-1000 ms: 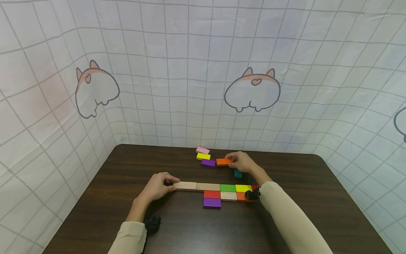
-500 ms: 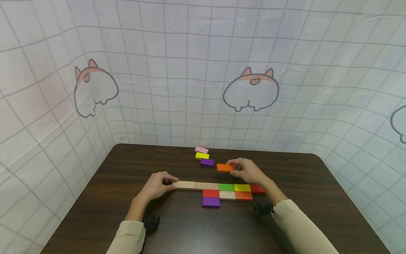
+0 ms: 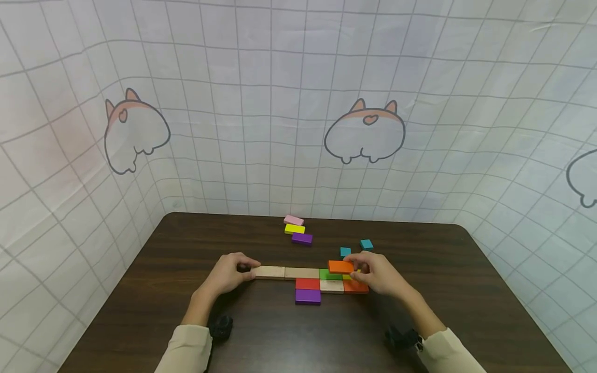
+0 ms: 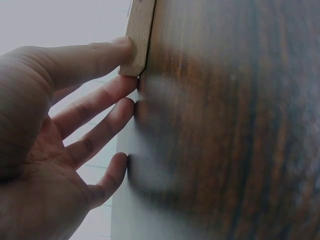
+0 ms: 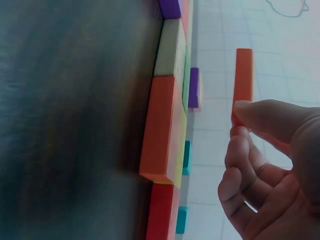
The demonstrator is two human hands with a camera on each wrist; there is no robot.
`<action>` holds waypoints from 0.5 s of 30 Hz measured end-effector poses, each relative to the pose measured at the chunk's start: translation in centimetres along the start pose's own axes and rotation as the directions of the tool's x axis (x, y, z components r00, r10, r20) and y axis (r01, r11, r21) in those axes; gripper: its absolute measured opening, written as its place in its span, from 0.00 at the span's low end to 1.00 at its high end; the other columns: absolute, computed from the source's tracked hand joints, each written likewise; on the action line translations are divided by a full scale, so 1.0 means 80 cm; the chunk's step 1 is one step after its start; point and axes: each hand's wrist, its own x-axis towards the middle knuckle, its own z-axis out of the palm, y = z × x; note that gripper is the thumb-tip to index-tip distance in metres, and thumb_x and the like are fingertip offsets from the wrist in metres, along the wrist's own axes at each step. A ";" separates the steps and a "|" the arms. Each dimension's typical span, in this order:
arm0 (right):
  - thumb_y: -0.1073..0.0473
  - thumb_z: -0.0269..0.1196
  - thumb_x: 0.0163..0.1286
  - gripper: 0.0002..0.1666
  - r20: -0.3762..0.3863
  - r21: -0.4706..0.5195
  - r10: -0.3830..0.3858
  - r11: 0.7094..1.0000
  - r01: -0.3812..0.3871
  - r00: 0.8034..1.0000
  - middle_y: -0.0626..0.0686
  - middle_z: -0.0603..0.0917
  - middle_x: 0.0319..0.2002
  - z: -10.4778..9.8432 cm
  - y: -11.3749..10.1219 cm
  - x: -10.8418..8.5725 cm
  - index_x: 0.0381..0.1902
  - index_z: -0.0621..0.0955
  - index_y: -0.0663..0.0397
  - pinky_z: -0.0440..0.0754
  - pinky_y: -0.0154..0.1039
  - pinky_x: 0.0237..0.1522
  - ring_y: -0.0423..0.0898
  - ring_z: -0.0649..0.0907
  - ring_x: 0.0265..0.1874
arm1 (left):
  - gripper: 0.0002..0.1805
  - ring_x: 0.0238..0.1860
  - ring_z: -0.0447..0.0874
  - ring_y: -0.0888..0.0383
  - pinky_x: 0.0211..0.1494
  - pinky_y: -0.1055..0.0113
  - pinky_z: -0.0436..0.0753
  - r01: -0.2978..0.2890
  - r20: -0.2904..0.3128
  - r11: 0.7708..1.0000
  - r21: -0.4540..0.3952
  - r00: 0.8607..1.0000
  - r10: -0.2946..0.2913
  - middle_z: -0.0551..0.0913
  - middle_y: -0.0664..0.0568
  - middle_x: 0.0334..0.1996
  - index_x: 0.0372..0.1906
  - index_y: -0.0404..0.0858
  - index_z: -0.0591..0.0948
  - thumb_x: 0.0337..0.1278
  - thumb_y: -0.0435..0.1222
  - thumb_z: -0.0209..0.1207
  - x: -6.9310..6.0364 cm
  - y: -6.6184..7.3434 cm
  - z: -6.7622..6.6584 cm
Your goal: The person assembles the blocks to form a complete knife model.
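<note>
The near edge and near corners of the table [image 3: 268,336] run past the bottom of the head view. There, the right hand [image 3: 380,273] hides the dark red block [image 5: 162,212] toward the right edge and, with the orange block [image 3: 340,267] it pinches, most of the nearer yellow block [image 3: 346,277]. The left wrist view cuts off the leftmost wooden block [image 4: 138,37] and blurs the table.

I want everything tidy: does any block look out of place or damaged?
No damage is evident. At the back, the pink block, yellow block and purple block lie staggered and slightly slanted, unlike the straight row in front.
</note>
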 end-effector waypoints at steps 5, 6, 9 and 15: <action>0.62 0.68 0.68 0.18 0.012 -0.024 0.002 1.000 -0.002 1.000 0.44 0.80 0.35 0.000 0.000 -0.022 0.56 0.84 0.49 0.72 0.31 0.27 0.36 0.71 0.25 | 0.13 0.45 0.82 0.57 0.52 0.55 0.83 -0.003 -0.005 1.000 0.002 1.000 0.003 0.86 0.58 0.41 0.49 0.47 0.91 0.59 0.36 0.71 0.000 0.000 0.000; 0.62 0.69 0.68 0.19 0.019 -0.026 0.000 1.000 0.000 1.000 0.44 0.80 0.35 0.001 0.000 -0.026 0.56 0.84 0.50 0.72 0.31 0.28 0.35 0.71 0.25 | 0.13 0.45 0.82 0.57 0.52 0.55 0.83 -0.003 -0.004 1.000 0.003 1.000 0.003 0.86 0.58 0.41 0.49 0.47 0.91 0.59 0.36 0.71 0.000 0.000 0.000; 0.61 0.70 0.67 0.19 0.041 -0.025 -0.010 1.000 0.011 0.999 0.44 0.80 0.34 0.004 0.000 -0.035 0.56 0.84 0.53 0.73 0.31 0.29 0.34 0.72 0.26 | 0.13 0.45 0.82 0.57 0.52 0.54 0.83 -0.003 -0.003 1.000 0.001 1.000 0.004 0.87 0.58 0.41 0.49 0.47 0.91 0.59 0.36 0.71 0.000 0.001 -0.001; 0.60 0.70 0.68 0.20 0.100 0.002 -0.006 1.000 0.006 0.995 0.43 0.79 0.33 0.015 0.001 -0.046 0.57 0.84 0.54 0.75 0.31 0.31 0.33 0.73 0.26 | 0.13 0.44 0.81 0.58 0.52 0.55 0.83 -0.006 -0.002 1.000 0.004 1.000 0.006 0.87 0.59 0.40 0.49 0.47 0.91 0.59 0.36 0.71 0.001 0.000 0.000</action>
